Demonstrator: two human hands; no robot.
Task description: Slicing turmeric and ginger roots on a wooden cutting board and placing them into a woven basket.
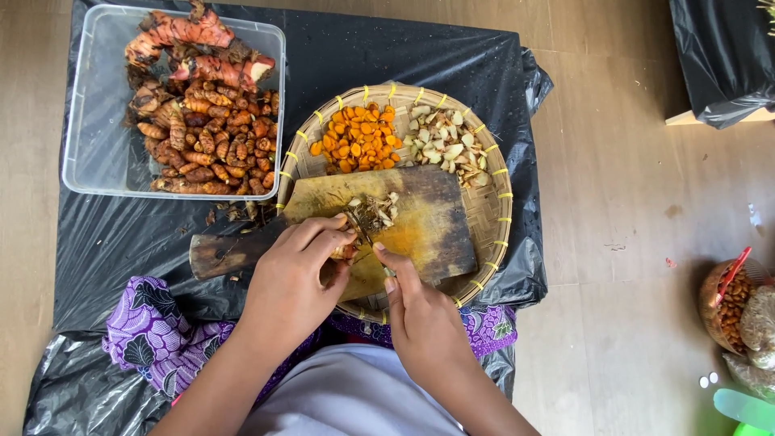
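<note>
My left hand [295, 274] pins a small piece of root [345, 248] on the worn wooden cutting board [436, 222]. My right hand [416, 311] grips a knife [362, 232] whose blade rests on that root. Freshly cut pale slices [375, 210] lie on the board just beyond the blade. The board sits across a round woven bamboo tray [496, 210] that holds a pile of orange turmeric slices [359, 141] and a pile of pale ginger-like slices [444, 141].
A clear plastic tub [97, 121] of whole turmeric and reddish roots [202, 121] stands at the back left on black plastic sheeting [105, 234]. Purple patterned cloth [153, 331] covers my lap. Bags of nuts [731, 303] lie on the wooden floor at right.
</note>
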